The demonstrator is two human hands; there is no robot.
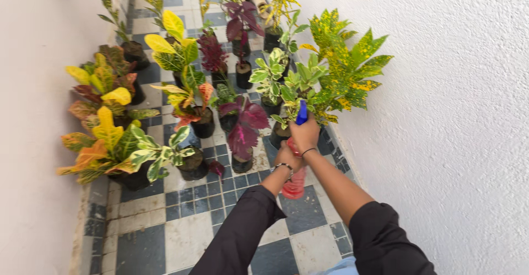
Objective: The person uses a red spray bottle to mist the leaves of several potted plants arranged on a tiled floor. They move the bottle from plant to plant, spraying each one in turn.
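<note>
I hold a spray bottle [295, 186] with a red see-through body and a blue trigger head out in front of me. My right hand [306, 134] grips the blue top, and my left hand [287, 158] is wrapped around the bottle's neck just below it. The nozzle points at a green and yellow leafy plant [341, 68] in a black pot by the right wall. A dark red plant [244, 129] stands just left of my hands. Both arms wear black sleeves pushed up, with a bracelet on each wrist.
Several potted plants with yellow, green and red leaves [118, 137] line a narrow passage between two white walls [452, 115]. The floor [193, 225] is checkered in dark blue and pale tiles. More pots [242, 44] stand further back.
</note>
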